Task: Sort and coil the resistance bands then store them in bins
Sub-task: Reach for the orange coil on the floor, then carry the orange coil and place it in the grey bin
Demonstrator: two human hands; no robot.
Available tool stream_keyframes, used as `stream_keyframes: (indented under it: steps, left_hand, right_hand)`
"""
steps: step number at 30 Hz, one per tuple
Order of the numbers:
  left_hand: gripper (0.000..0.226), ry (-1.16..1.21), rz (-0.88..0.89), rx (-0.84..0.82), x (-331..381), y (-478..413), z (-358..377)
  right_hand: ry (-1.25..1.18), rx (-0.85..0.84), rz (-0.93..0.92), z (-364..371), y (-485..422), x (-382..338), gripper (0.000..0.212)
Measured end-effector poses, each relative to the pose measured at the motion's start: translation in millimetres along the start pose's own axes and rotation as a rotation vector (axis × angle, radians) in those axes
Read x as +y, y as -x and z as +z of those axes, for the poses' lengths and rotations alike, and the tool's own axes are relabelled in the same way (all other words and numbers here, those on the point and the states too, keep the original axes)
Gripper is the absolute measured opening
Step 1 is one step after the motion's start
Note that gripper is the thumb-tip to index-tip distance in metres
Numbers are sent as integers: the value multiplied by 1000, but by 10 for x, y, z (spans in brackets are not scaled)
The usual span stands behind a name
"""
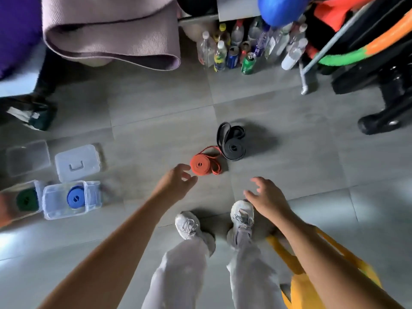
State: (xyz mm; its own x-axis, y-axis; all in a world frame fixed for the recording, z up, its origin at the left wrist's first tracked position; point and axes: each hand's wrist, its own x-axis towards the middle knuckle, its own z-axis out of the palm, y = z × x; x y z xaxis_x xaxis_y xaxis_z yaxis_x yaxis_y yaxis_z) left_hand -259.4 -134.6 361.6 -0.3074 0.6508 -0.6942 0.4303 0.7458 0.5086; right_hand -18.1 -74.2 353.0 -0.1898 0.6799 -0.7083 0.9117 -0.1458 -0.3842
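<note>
While left hand (176,179) and right hand (267,197) spread wide grips, red band (200,165) lies spiralled.

Grey floor (156,103), with thin pale lines between big square tiles. Orange-red coiled band (200,165) near the middle of the floor, black band (233,148) just beside it. Blue band (75,197) in a see-through bin (53,210) by the floor's left edge. Dark green band (26,200) in the second see-through bin (38,192). Milky white lid (77,161) and clear lid (27,157) next to them. Dusty pink mat (111,30) with fine ribs. Hoop (356,52) in orange and green stripes. Bright blue ball (281,7). Green can (248,63), blue can (233,56). Whitish grey shoes (187,224), pale lilac trousers (178,275), yellow bag (312,286).
</note>
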Motion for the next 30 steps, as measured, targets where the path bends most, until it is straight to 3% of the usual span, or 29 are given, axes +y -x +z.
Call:
stream_keyframes:
  steps: [9,14,22,27,30]
  left_hand:
    - [47,-9,-150,10,-1144,-1605,1266]
    - [62,85,-326,58,-1794,-2308,1690]
    - [66,266,-448,80,-2163,-3186,2139]
    - [58,586,-453,160,-2232,-3297,2360]
    - [52,860,-480,148,-2242,-3287,2310]
  right_hand:
    - [86,-131,-118,1176,-2057,531,52]
    - [216,-126,-342,1913,-2811,467,46]
    - [633,-70,-674,2401,-4000,-77,70]
    - [738,-312,-514,2423,-4342,-147,97]
    - [615,-313,-410,2512,-4357,-74,81]
